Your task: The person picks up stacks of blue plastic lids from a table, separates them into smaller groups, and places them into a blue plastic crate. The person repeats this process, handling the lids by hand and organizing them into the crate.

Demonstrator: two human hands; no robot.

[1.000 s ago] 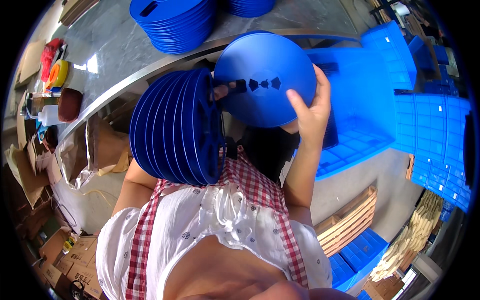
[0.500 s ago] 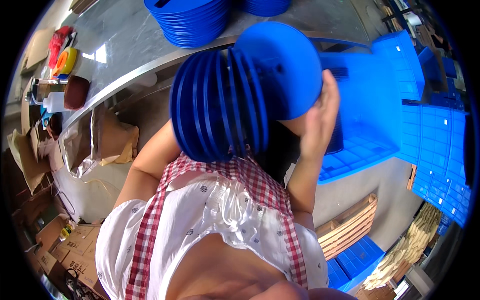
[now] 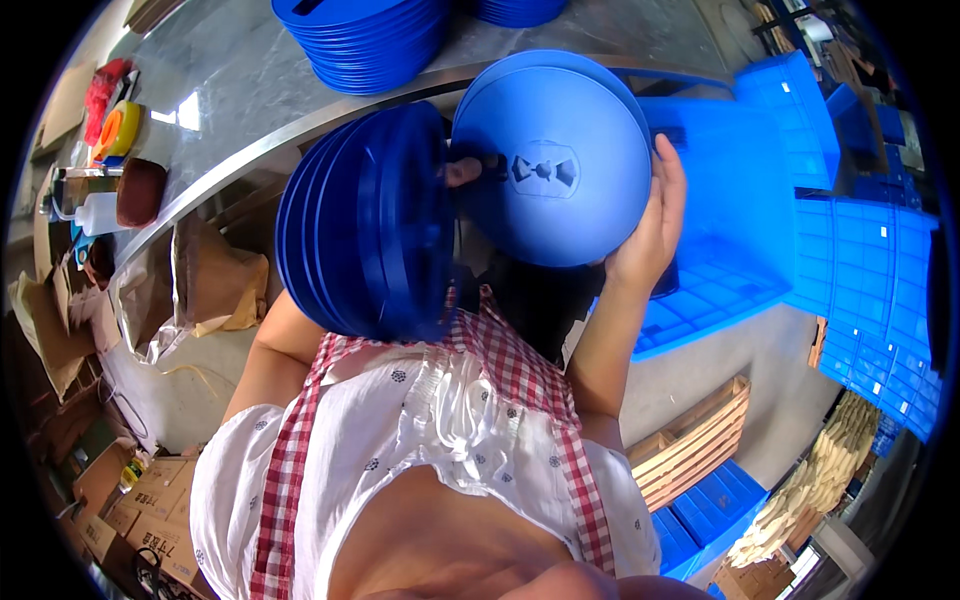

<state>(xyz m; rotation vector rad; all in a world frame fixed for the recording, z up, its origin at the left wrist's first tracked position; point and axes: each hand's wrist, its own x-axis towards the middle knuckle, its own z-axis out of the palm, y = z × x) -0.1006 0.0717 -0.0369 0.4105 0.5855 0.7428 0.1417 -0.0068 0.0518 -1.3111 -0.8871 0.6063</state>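
On the grey table (image 3: 245,80), stacked discs (image 3: 372,52)

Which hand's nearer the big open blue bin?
Right. In view, the right hand overlaps the left side of the bin, holding a slotted blue disc; the left hand is farther left, mostly hidden by darker discs.

Dark blue discs (image 3: 345,225) hide most left fingers (image 3: 465,172).

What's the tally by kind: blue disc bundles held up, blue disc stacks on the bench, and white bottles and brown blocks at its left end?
Held-up bundle of blue discs: 1
Bench stacks of blue discs: 2
White bottle: 1
Brown block: 1
Total: 5
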